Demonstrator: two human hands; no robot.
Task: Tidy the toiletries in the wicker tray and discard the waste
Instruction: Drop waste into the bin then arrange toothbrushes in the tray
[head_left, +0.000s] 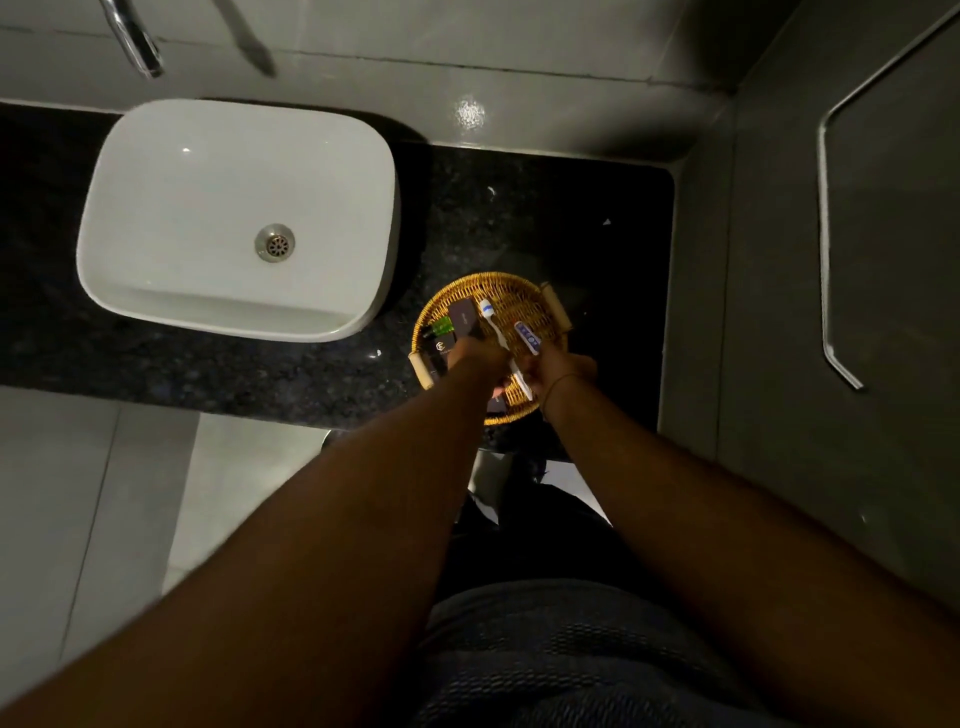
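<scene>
A round wicker tray (524, 294) with two wooden handles sits on the black counter near its front edge. Inside lie dark sachets or small boxes (464, 317), a green packet (444, 327) and a black packet with a white logo (440, 351). My left hand (478, 356) is over the tray's middle, its fingers closed around a white toothbrush (493, 322) with blue bristles. My right hand (563, 370) is at the tray's right side, gripping a small blue-and-white toothpaste tube (527, 336). The two hands nearly touch.
A white rectangular basin (156, 208) with a metal drain stands left of the tray, a chrome tap (136, 39) above it. The grey wall and a metal rail (823, 218) are on the right. White specks lie on the counter (519, 218) behind the tray.
</scene>
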